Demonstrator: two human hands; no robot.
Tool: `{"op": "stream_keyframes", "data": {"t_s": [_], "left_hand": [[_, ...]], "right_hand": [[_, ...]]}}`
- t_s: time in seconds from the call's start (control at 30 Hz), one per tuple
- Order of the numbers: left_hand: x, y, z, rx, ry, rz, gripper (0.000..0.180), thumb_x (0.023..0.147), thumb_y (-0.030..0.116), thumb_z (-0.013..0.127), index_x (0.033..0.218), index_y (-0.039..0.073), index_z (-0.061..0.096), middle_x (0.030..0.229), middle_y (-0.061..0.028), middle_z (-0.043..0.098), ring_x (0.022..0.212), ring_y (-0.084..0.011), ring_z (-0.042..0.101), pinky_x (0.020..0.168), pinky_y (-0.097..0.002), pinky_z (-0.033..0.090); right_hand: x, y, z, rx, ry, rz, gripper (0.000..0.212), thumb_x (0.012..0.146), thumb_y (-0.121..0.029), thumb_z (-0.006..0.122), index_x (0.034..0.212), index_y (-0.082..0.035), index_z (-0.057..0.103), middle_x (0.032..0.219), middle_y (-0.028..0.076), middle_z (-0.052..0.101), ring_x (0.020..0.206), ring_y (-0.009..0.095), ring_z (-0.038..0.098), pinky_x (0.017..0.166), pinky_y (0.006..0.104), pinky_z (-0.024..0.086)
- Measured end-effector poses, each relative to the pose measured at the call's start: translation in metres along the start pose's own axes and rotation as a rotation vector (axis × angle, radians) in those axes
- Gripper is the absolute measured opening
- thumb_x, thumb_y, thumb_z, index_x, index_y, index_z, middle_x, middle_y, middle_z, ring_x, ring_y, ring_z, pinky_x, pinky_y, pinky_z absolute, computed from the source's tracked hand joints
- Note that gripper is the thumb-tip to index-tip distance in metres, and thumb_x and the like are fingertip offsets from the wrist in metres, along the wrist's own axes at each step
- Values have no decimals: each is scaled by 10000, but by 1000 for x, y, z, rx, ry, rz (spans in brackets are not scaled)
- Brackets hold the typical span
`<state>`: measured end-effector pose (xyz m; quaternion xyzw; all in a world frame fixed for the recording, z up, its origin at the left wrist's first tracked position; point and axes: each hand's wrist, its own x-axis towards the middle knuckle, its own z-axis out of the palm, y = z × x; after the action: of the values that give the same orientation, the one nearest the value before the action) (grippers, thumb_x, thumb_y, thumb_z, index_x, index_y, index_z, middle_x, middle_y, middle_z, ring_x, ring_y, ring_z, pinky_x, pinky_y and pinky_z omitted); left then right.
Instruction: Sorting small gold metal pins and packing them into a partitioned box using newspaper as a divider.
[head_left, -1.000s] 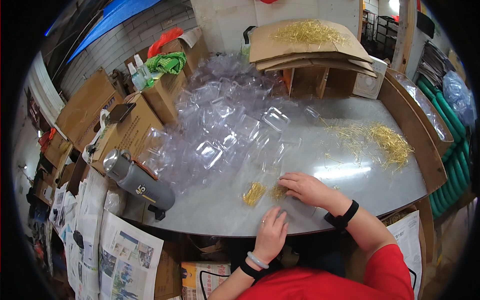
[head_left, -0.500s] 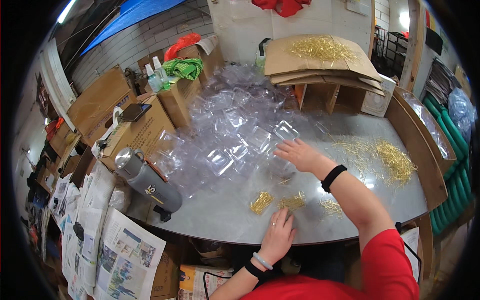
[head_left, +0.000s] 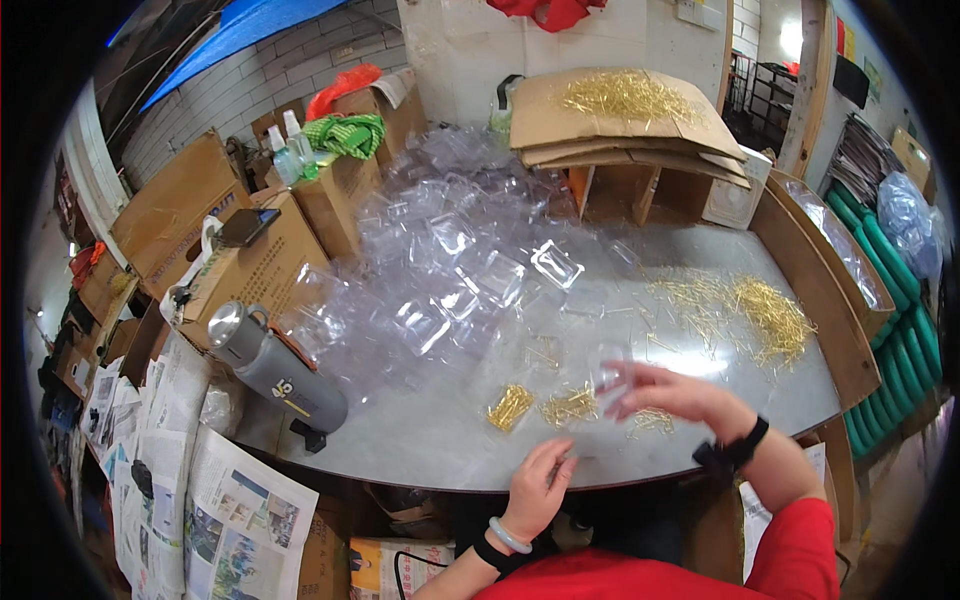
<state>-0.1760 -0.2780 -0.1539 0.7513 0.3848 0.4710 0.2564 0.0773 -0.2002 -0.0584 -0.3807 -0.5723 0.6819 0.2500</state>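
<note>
My left hand (head_left: pixel 538 490) is at the front edge of the table, its fingers drawn together; whether something small sits between them I cannot make out. My right hand (head_left: pixel 665 392), smeared by motion, is above the table with a clear plastic box (head_left: pixel 612 357) at its fingertips. Below the hands lie small heaps of thin gold-coloured pins: a neat bundle (head_left: pixel 511 407) in a clear box, a looser heap (head_left: pixel 569 406) beside it, and another heap (head_left: pixel 652 422) under my right hand. A further clear box (head_left: pixel 544 351) with a few pins lies beyond the bundle.
A big pile of clear plastic boxes (head_left: pixel 440 255) covers the table's left and back. Loose gold pins (head_left: pixel 775 320) lie at the right, and more (head_left: pixel 630 95) on stacked cardboard (head_left: pixel 560 128). A grey flask (head_left: pixel 285 375) stands front left; a cardboard wall (head_left: pixel 825 300) borders the right.
My right hand has drawn back from the pile toward me and to the right, bringing a clear plastic box. My left hand has moved slightly nearer, off the pin heap. The view has shifted a little.
</note>
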Motion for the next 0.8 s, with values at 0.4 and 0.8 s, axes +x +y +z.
{"op": "stream_keyframes", "data": {"t_s": [0.4,0.8], "left_hand": [[-17,49,15,-152,35,-275,257,922,58,677,1157,-21,609,968,-61,601,692,-63,582,555,-202,464],[-25,64,38,-906,-222,-551,219,1019,149,552,1113,-29,639,888,-46,669,706,-90,614,599,-225,502]], "right_hand": [[-84,104,104,371,165,-144,711,974,-262,625,1523,-4,254,1329,128,519,1131,216,589,1005,356,459],[-98,120,114,287,267,-189,689,943,-209,684,1464,44,311,1176,100,580,1034,154,600,916,299,492]]}}
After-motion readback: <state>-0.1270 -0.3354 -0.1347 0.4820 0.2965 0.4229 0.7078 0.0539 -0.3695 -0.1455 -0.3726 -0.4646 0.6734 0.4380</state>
